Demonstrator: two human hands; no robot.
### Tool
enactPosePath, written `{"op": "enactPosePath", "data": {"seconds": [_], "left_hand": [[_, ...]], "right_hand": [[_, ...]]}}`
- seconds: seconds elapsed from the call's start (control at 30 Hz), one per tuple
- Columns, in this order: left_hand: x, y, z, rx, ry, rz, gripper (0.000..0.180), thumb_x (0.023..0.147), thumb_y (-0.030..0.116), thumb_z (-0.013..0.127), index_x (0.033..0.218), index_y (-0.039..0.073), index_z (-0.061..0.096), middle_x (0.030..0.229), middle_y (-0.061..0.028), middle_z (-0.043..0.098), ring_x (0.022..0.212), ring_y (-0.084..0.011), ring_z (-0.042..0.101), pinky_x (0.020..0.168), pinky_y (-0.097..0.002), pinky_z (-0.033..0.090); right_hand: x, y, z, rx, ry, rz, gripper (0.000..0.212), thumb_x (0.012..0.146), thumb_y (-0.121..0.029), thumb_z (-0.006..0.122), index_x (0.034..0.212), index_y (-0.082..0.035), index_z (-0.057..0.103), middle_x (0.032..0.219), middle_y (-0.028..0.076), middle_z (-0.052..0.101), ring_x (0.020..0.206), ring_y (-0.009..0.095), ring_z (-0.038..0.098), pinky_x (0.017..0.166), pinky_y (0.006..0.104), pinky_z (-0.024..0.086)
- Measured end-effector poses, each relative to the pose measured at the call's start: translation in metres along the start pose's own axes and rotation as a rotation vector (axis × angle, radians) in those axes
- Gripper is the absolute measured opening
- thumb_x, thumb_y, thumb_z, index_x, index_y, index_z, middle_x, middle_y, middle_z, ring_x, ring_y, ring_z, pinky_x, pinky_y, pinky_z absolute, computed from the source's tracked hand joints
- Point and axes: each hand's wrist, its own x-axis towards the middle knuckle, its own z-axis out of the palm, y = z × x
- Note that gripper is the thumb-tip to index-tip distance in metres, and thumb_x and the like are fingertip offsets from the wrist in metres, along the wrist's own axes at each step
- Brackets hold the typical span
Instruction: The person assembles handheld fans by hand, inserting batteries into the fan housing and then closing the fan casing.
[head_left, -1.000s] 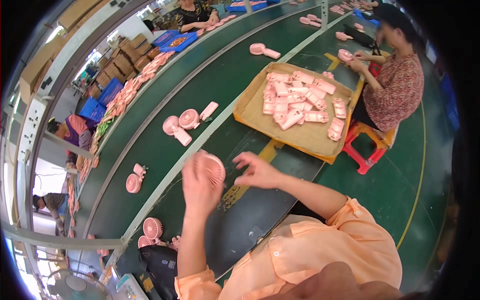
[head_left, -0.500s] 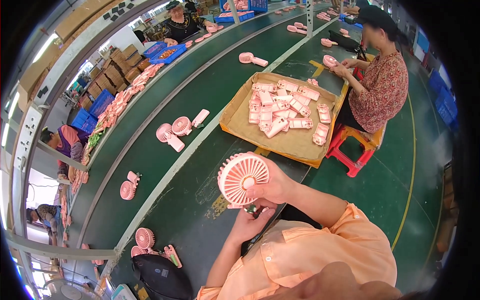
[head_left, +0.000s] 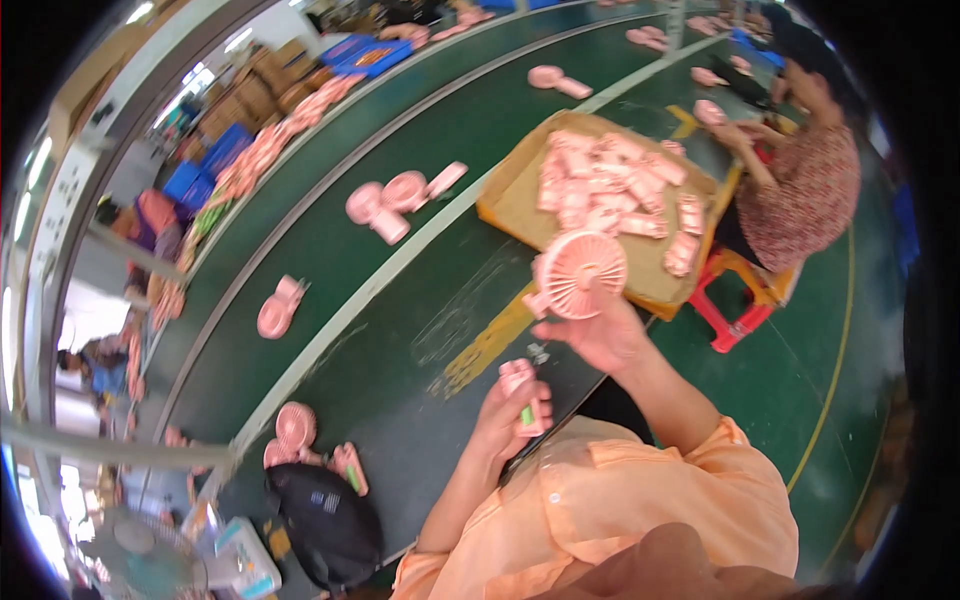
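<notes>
My right hand (head_left: 600, 335) holds up a round pink fan head (head_left: 583, 273) with its slatted grille facing me, above the dark green work table (head_left: 420, 420). Lower and to the left, my left hand (head_left: 512, 412) is closed around a pink fan handle part (head_left: 521, 380) that has a small green piece on it. The two hands are apart, with the left below the right. Both forearms wear orange sleeves.
A cardboard tray (head_left: 505, 195) full of several pink parts lies behind the fan head. Pink fans (head_left: 385, 200) ride the green conveyor belt. More fans (head_left: 295, 425) and a black bag (head_left: 325, 520) sit at my near left. A seated person (head_left: 800, 180) works on a red stool (head_left: 735, 300) at right.
The fan head moved from low at my left, up and right into my right hand. My left hand dropped down and now grips the handle part.
</notes>
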Motion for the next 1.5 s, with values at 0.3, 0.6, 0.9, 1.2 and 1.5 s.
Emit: {"op": "enactPosePath", "data": {"seconds": [0.3,0.6,0.9,1.2,1.5], "left_hand": [[0.033,-0.006,0.006,-0.228,-0.001,0.277,0.010,0.088,0.011,0.061,0.094,0.008,0.053,0.072,-0.0012,0.054,0.058,-0.0110,0.054,0.048,-0.0244,0.044],[0.020,-0.008,-0.016,0.271,0.206,0.437,0.028,0.083,0.003,0.055,0.109,0.006,0.045,0.083,-0.0036,0.055,0.059,-0.0111,0.055,0.048,-0.0244,0.042],[0.002,-0.006,0.005,0.367,0.000,0.445,0.022,0.083,-0.002,0.057,0.104,0.003,0.051,0.078,-0.0029,0.058,0.063,-0.0084,0.056,0.054,-0.0249,0.047],[-0.010,-0.003,-0.003,0.325,0.014,0.183,0.023,0.098,0.022,0.051,0.107,0.002,0.059,0.086,-0.0035,0.063,0.072,-0.0097,0.059,0.062,-0.0233,0.050],[-0.003,-0.016,0.007,0.348,0.033,0.198,0.031,0.100,0.029,0.048,0.104,0.001,0.060,0.086,-0.0058,0.066,0.069,-0.0108,0.062,0.063,-0.0248,0.052]], "right_hand": [[-0.057,0.038,-0.045,-0.434,0.106,0.142,0.052,0.090,-0.030,0.061,0.131,-0.006,0.040,0.122,0.014,0.055,0.104,0.030,0.060,0.074,0.0406,0.056],[-0.041,0.032,-0.079,-0.400,0.112,0.164,0.053,0.094,-0.025,0.058,0.136,-0.003,0.035,0.129,0.017,0.051,0.111,0.030,0.057,0.079,0.0404,0.056],[-0.027,0.010,-0.108,-0.586,0.294,0.012,0.057,0.094,-0.016,0.058,0.142,-0.003,0.031,0.136,0.014,0.046,0.122,0.025,0.048,0.103,0.0387,0.041],[-0.013,0.030,-0.025,-0.913,0.213,0.156,0.046,0.086,-0.019,0.064,0.124,0.002,0.050,0.113,0.009,0.061,0.102,0.014,0.058,0.091,0.0292,0.046],[-0.027,0.016,-0.014,-0.747,0.200,0.235,0.047,0.084,-0.022,0.069,0.120,0.002,0.052,0.108,0.008,0.063,0.096,0.013,0.059,0.085,0.0274,0.048]]}}
